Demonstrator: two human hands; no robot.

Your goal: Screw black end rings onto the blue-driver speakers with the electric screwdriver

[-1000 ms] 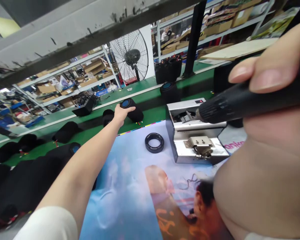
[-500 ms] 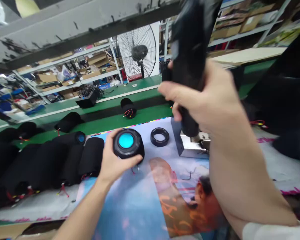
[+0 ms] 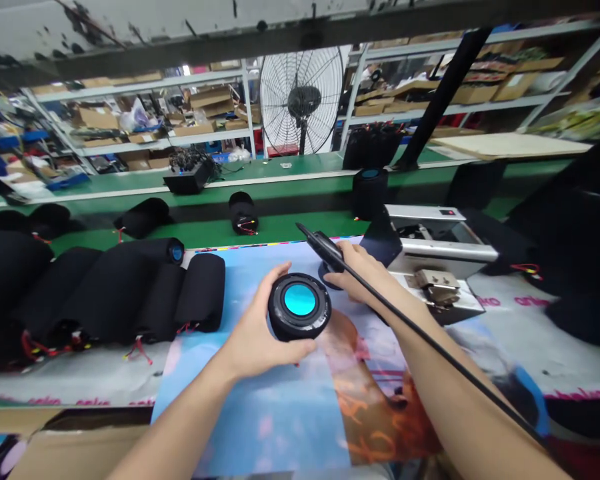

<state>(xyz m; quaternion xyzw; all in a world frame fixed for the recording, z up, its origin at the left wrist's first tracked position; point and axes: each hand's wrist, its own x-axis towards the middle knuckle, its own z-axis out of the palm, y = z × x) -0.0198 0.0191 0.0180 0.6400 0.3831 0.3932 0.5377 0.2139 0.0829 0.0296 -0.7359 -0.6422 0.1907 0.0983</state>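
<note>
My left hand [image 3: 260, 337] is wrapped round a short black cylindrical speaker [image 3: 279, 319], fingers behind it and thumb in front. Its round end, with a shiny teal disc [image 3: 300, 300] in the middle, faces up toward me. Just to the right, my right hand [image 3: 363, 273] is closed on a black corded hand tool [image 3: 325, 248]; its working end is hidden. The tool's black cord [image 3: 445, 360] runs back over my right forearm. A black ring [image 3: 330, 275] lies on the printed sheet [image 3: 265, 413], partly covered by my right fingers; whether they touch it I cannot tell.
Several black fabric-covered cylinders [image 3: 200, 293] with red wires lie at left. A silver metal machine [image 3: 440, 250] stands right of my right hand. One cylinder [image 3: 243, 213] lies on the green surface beyond. A large fan [image 3: 303, 100] and shelves [image 3: 200, 140] stand behind.
My right hand has come down from high near the camera with the black tool, leftward toward the speaker. The view has shifted, and the ring is now partly hidden. My left hand keeps its hold.
</note>
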